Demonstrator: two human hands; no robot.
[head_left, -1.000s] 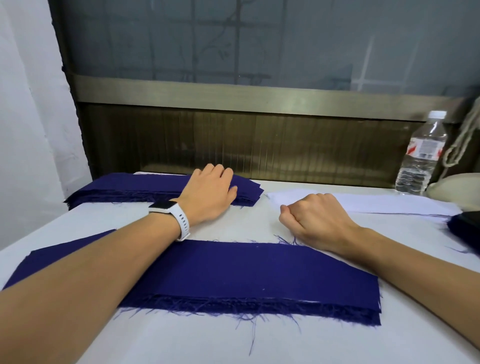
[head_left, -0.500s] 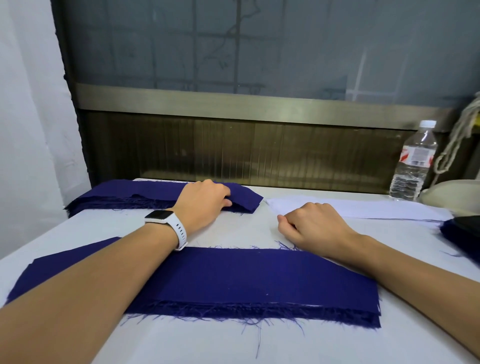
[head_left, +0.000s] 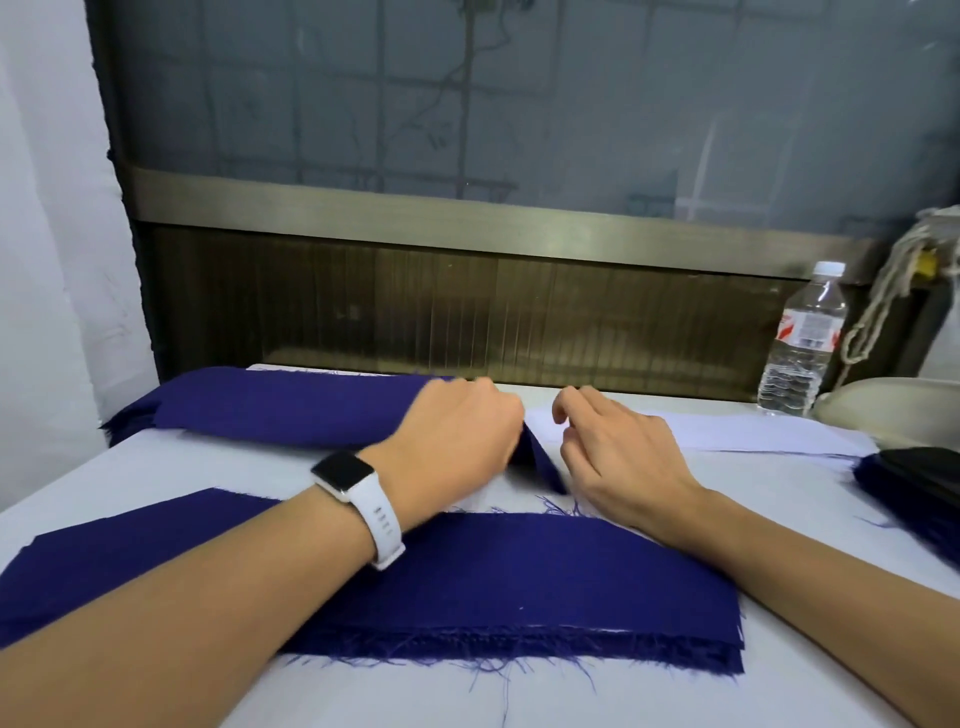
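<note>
Over far stack (head_left: 270, 410), L fingers (head_left: 496, 408) now round lifted strip (head_left: 540, 465); R fingers (head_left: 579, 402) uncurled, prob. empty.

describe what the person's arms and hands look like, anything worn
Both forearms are bare, with no sleeves in view, and neither the left hand nor the right hand wears a glove or a visible ring. The left wrist carries a smartwatch: a dark rectangular screen in a pale case on a white strap with small holes. The right wrist is bare.

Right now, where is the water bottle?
Head view: the water bottle stands at the far right of the table, by the brown wall panel, left of the rope.
</note>
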